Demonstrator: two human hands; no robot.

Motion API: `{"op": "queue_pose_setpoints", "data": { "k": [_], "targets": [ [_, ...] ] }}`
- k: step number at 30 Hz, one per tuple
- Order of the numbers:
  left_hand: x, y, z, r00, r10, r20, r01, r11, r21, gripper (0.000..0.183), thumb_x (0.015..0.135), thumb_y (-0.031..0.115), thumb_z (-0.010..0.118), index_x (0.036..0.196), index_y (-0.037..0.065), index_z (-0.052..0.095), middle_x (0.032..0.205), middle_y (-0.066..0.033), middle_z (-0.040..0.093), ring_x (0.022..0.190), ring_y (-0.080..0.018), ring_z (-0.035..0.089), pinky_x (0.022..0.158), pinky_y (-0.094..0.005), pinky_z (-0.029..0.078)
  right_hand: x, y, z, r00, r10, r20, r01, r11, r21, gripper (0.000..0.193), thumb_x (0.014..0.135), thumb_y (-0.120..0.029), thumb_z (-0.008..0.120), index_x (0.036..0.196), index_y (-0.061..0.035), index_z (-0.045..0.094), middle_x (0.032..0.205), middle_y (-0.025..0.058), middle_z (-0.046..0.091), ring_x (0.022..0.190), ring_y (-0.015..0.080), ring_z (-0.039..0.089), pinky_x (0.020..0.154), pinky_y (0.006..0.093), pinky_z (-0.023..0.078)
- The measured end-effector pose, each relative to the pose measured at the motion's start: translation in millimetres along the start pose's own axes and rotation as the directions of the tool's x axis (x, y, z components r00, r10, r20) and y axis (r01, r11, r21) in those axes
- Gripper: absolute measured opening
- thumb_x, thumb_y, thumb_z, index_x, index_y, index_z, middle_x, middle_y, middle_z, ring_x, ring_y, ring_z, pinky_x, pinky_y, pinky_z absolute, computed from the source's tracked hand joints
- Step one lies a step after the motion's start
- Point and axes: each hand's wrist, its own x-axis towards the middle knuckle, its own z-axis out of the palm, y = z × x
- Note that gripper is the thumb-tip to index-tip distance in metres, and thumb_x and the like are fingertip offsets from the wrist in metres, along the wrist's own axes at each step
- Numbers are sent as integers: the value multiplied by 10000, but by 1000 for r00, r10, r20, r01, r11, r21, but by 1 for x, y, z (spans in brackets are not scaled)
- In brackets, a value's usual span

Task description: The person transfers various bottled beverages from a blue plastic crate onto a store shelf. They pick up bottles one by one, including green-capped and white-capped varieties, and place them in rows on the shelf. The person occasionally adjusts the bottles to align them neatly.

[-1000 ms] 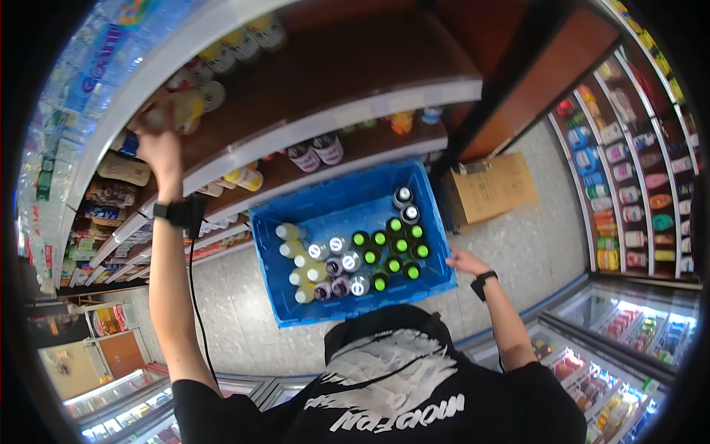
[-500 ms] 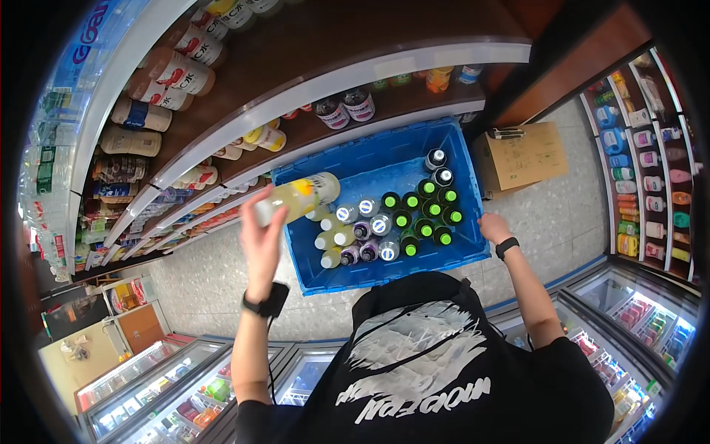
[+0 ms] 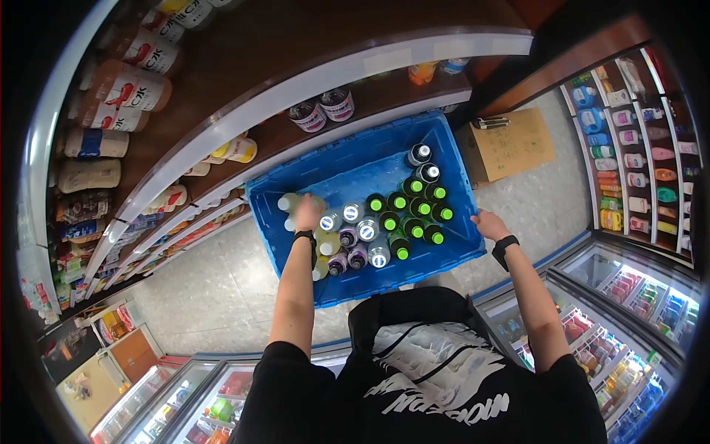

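Note:
My left hand (image 3: 306, 214) is down inside the blue crate (image 3: 473, 255) at its left end, closed around a pale yellow drink bottle (image 3: 316, 201); the hand is somewhat blurred and hides part of that bottle. Other pale yellow bottles with white caps (image 3: 288, 202) stand beside it. To their right are clear bottles with blue-and-white caps (image 3: 351, 212), purple bottles with dark caps (image 3: 357, 257), and several dark bottles with green caps (image 3: 419, 207). Two dark bottles with white caps (image 3: 419, 154) stand at the far right corner. My right hand (image 3: 488, 223) grips the crate's right rim.
Shelves of bottled drinks (image 3: 133, 92) run along the far and left sides, close to the crate. A cardboard box (image 3: 514, 144) sits just right of the crate on the tiled floor (image 3: 577, 177). Glass-topped coolers (image 3: 610, 325) stand at the near side.
My left hand has lowered the pale yellow bottle from above the crate's left side into it, among the others. My right hand stays on the rim. The view has shifted slightly.

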Motion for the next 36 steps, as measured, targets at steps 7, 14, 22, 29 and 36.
{"op": "queue_pose_setpoints", "data": {
  "k": [7,14,22,29,36],
  "targets": [
    [-2,-31,20,995,-58,80,48,992,116,484,797,179,637,1251,85,496,1179,-263,552,1056,-432,555,919,-473,458,11,8,5,997,-72,37,74,996,-44,327,917,-316,512,919,-9,623,918,231,646,885,414,611,769,492,480],
    [-6,-3,-44,981,75,181,-97,988,117,424,851,229,555,1246,74,558,1136,-243,606,1049,-403,576,938,-461,446,5,-2,-27,966,-21,259,-47,967,251,319,922,-276,551,832,25,610,626,156,633,519,241,632,457,353,489],
    [-90,204,-280,803,578,145,-473,766,-436,326,946,205,523,1240,69,560,1048,-88,673,976,-190,644,874,-314,497,20,6,-39,898,-76,433,-65,951,302,356,925,-276,557,802,53,608,621,164,640,507,233,637,444,325,503],
    [-6,286,-384,616,558,-556,-578,800,163,316,871,105,547,1178,42,582,1058,-208,629,970,-357,622,824,-380,512,15,18,-22,947,-166,274,62,934,352,396,923,-320,563,744,32,604,589,144,624,484,231,618,451,338,497],
    [123,321,-443,442,739,-508,-319,659,681,455,913,345,517,1257,48,486,1088,-207,617,975,-380,599,874,-444,465,6,26,-4,970,-229,77,181,899,398,439,918,-385,538,722,3,604,556,135,591,502,258,605,518,389,478]
  ]
}}
